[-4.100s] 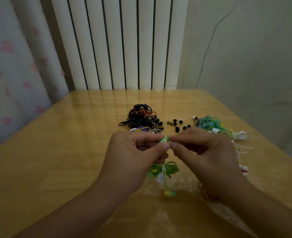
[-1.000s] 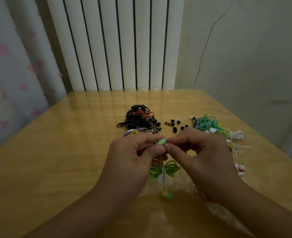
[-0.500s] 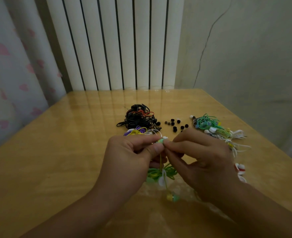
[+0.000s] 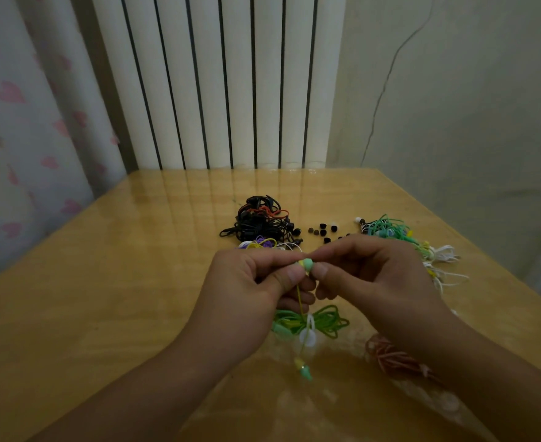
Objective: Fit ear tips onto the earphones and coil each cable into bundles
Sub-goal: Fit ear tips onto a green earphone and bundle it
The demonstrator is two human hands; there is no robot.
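The left hand (image 4: 256, 282) pinched the green earbud (image 4: 307, 264) above the table (image 4: 119, 298), its cable hanging straight down to the green coil (image 4: 323, 320). The right hand (image 4: 374, 275) pinched the bud's tip from the right, thumbs nearly meeting, both hands equally near.

bare table (image 4: 110, 282) left, black cable pile (image 4: 258, 221), loose ear tips (image 4: 323, 231), green-white tangle (image 4: 406, 240) crowding behind hands (image 4: 253, 295)

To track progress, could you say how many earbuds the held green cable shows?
2: the upper earbud, pinched between left hand and right hand; the dangling earbud, below the coil.
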